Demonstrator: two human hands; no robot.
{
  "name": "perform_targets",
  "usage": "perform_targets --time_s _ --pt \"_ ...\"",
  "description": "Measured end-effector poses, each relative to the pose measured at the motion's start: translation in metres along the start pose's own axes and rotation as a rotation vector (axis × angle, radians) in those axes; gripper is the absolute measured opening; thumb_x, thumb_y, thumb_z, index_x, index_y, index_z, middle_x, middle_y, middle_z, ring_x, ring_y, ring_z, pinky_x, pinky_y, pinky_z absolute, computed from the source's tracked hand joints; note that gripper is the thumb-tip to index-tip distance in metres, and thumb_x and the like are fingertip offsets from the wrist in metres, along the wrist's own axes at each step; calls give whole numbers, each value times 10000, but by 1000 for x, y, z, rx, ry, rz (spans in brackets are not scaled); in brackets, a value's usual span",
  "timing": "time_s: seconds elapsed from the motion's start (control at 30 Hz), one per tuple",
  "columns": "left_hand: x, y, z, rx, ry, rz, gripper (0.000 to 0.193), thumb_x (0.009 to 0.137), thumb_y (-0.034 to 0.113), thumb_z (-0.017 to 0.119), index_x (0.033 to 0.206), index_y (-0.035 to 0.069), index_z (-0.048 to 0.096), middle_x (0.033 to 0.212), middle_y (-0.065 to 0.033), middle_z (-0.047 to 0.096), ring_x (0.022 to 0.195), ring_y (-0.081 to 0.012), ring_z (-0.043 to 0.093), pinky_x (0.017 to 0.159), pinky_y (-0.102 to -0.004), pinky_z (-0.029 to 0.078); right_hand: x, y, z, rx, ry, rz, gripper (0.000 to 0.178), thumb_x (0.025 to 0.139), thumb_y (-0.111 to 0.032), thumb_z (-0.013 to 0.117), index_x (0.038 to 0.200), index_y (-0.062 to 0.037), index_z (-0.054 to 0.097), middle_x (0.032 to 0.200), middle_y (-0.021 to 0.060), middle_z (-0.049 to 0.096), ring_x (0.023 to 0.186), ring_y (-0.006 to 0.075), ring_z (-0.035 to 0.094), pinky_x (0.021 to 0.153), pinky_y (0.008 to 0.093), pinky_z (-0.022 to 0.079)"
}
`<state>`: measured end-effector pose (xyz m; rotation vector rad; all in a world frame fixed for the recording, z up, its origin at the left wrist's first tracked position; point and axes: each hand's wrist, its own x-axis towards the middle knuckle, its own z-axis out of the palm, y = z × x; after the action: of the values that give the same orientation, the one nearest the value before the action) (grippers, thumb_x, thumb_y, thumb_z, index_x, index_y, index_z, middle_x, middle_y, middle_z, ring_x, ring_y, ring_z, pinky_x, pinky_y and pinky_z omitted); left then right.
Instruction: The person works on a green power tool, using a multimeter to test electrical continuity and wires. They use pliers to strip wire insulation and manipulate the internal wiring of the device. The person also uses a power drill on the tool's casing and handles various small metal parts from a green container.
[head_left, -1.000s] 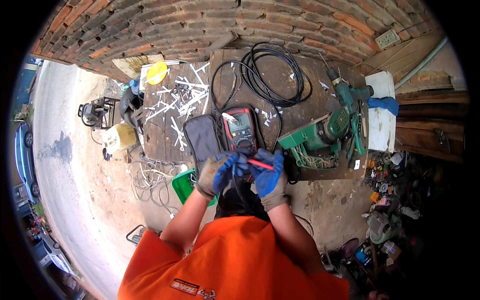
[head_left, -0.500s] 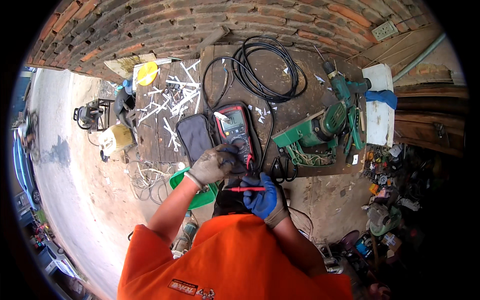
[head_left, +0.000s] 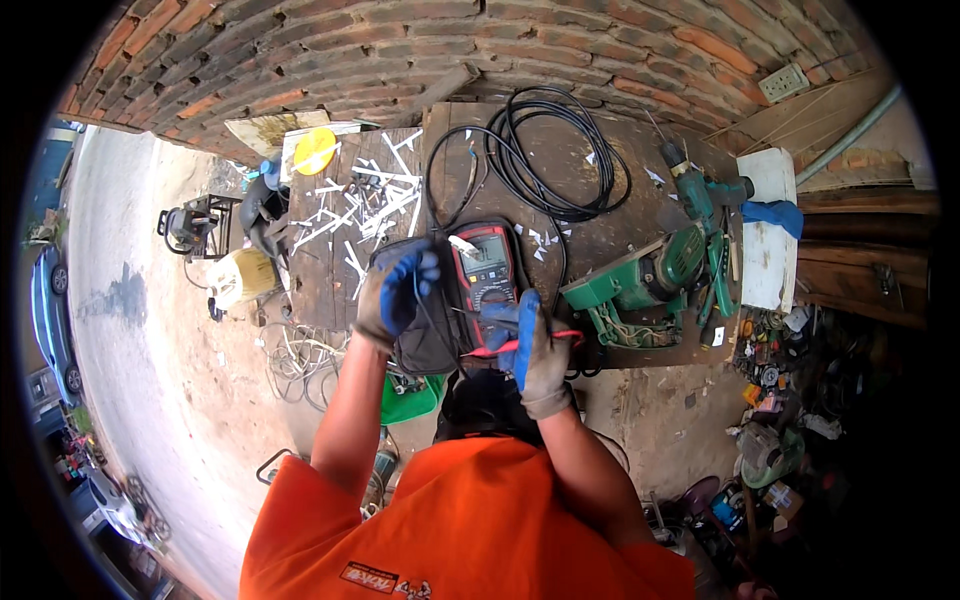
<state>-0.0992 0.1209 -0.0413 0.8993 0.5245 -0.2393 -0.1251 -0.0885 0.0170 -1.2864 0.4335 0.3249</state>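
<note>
A red-and-black digital multimeter (head_left: 487, 262) lies in an unzipped dark case (head_left: 425, 345) near the table's front edge. My left hand (head_left: 388, 300), in a grey and blue work glove, is raised over the case's left flap. Its fingers are pinched on a thin dark test lead (head_left: 440, 332) that hangs down toward me. Just below the meter's dial, my right hand (head_left: 540, 365), gloved alike, is closed on a red test probe (head_left: 488, 351). A dark slim tip beside those fingers looks like a second probe, though blur hides its detail.
A coil of black cable (head_left: 510, 165) lies at the back of the wooden table (head_left: 640, 225). White scraps (head_left: 385, 190) and a yellow disc (head_left: 315, 151) are at left. A green power tool (head_left: 640, 275) and a teal drill (head_left: 695, 190) lie right. A green tray (head_left: 410, 405) sits below the front edge.
My left hand has lifted off the meter's dial, moved left and up, and now pinches a dark lead. My right hand has moved up toward the meter with the red probe.
</note>
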Motion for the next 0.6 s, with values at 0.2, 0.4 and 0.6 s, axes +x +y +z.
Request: perform_targets --time_s 0.2,0.4,0.6 --pt "41 -10 -7 -256 -27 -174 312 1006 224 482 1151 -26 601 1048 -103 685 921 -241 668 705 -281 524 40 -1 -20 -274 -128 35 424 911 -373 646 1127 -9 667 914 106 714 770 161 672 669 278 511" --pt "59 -12 -9 -342 -40 -240 279 998 168 481 1125 -48 605 1005 -130 677 887 -244 655 729 -287 518 67 -20 31 -1280 -48 -32 539 819 -422 649 1211 -54 614 956 217 691 896 389 667 810 447 516" --pt "29 -13 -4 -204 -167 -129 300 1002 208 491 1079 -44 634 967 -123 676 761 -182 611 633 -271 464 71 -10 16 -861 -129 10 315 830 -262 693 967 21 669 736 156 686 655 216 677 634 351 542"
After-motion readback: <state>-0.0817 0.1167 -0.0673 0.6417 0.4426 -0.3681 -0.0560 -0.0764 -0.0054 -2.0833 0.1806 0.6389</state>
